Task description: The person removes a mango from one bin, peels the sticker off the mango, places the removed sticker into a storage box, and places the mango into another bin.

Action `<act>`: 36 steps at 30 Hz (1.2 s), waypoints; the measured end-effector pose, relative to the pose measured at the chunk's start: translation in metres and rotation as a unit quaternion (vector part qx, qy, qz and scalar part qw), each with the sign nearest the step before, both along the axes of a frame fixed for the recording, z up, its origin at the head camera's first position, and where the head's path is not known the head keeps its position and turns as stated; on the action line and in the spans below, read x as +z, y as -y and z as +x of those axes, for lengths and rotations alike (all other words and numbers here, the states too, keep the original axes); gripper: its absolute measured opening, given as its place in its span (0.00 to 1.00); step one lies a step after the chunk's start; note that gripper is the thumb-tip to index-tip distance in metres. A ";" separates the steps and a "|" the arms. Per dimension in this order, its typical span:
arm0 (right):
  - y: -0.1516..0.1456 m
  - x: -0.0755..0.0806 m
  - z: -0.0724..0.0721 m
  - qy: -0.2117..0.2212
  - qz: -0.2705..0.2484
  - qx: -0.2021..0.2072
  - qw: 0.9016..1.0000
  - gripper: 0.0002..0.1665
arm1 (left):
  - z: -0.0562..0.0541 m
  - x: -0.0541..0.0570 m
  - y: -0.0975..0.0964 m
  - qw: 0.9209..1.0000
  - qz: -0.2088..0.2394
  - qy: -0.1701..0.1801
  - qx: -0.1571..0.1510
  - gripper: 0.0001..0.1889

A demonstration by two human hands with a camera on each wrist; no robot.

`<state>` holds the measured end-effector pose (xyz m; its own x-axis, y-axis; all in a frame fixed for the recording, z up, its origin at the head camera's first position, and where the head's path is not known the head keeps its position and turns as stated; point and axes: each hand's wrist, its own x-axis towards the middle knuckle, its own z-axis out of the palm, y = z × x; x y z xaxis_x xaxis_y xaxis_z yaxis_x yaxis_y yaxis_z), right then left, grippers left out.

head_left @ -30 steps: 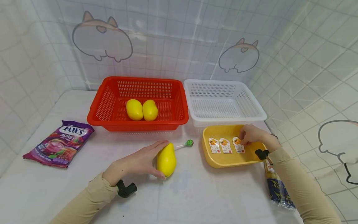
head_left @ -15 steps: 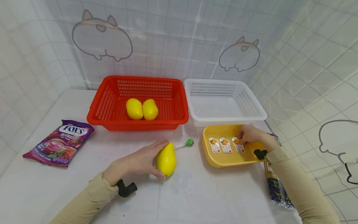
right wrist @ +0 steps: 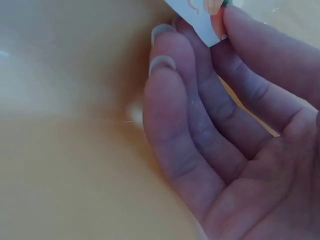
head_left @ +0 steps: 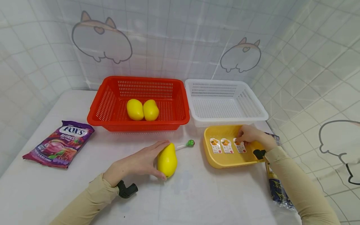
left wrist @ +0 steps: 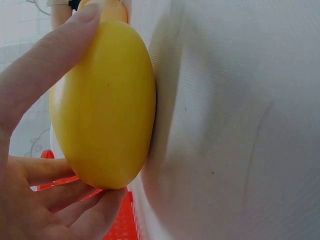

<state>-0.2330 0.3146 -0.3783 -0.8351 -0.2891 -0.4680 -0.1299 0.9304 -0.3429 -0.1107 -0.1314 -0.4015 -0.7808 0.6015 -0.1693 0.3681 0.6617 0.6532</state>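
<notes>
My left hand (head_left: 137, 162) grips a yellow mango (head_left: 168, 161) lying on the white table, thumb on the near side and fingers at the far side. The left wrist view shows the mango (left wrist: 107, 105) from close up, thumb at one end and fingertips at the other. Inside the yellow tray (head_left: 225, 163), my right hand (head_left: 253, 136) is at the rightmost of three mango-printed labels (head_left: 240, 147). Thumb and forefinger pinch this label (right wrist: 202, 22) in the right wrist view, where the other fingers are bent beside the tray's surface. The forefinger's tip is partly hidden.
Behind stand a red basket (head_left: 140, 127) holding two mangoes (head_left: 142, 110) and a white basket (head_left: 230, 119). A green lollipop (head_left: 190, 143) lies beside the held mango. At left is a purple candy bag (head_left: 60, 143); a dark blue packet (head_left: 278, 190) lies partly under the right forearm.
My right hand has shifted slightly left within the tray, and the label under its fingers has tilted a little. The left hand and its mango have stayed still.
</notes>
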 end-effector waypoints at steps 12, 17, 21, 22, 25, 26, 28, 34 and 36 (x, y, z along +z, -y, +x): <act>-0.001 0.001 0.003 -0.004 -0.014 -0.008 1.000 0.09 | 0.000 0.000 0.000 1.000 0.004 0.000 0.000 0.63; 0.000 0.002 0.005 -0.011 -0.002 -0.008 1.000 0.08 | 0.000 0.000 -0.001 1.000 -0.002 -0.001 0.002 0.64; 0.000 0.002 0.005 -0.015 0.005 -0.014 1.000 0.08 | 0.000 0.000 -0.001 1.000 -0.002 -0.001 0.002 0.64; 0.001 0.002 0.005 -0.015 0.005 -0.014 1.000 0.08 | 0.000 0.000 -0.001 1.000 0.000 -0.002 0.002 0.64; 0.001 0.002 0.005 -0.017 0.008 -0.017 1.000 0.08 | 0.001 -0.001 0.000 1.000 0.003 0.001 0.002 0.64; 0.001 0.002 0.006 -0.018 0.008 -0.014 1.000 0.08 | 0.001 -0.001 0.000 1.000 0.003 0.001 0.002 0.64; 0.002 0.002 0.005 -0.019 0.008 -0.013 1.000 0.07 | 0.000 -0.001 0.000 1.000 0.000 0.002 0.004 0.64; 0.002 0.004 0.006 -0.012 0.008 -0.019 1.000 0.04 | 0.000 -0.001 0.000 1.000 -0.003 -0.001 0.002 0.64; 0.002 0.005 0.005 -0.011 0.008 -0.020 1.000 0.03 | 0.000 -0.001 0.001 1.000 0.000 -0.004 -0.001 0.64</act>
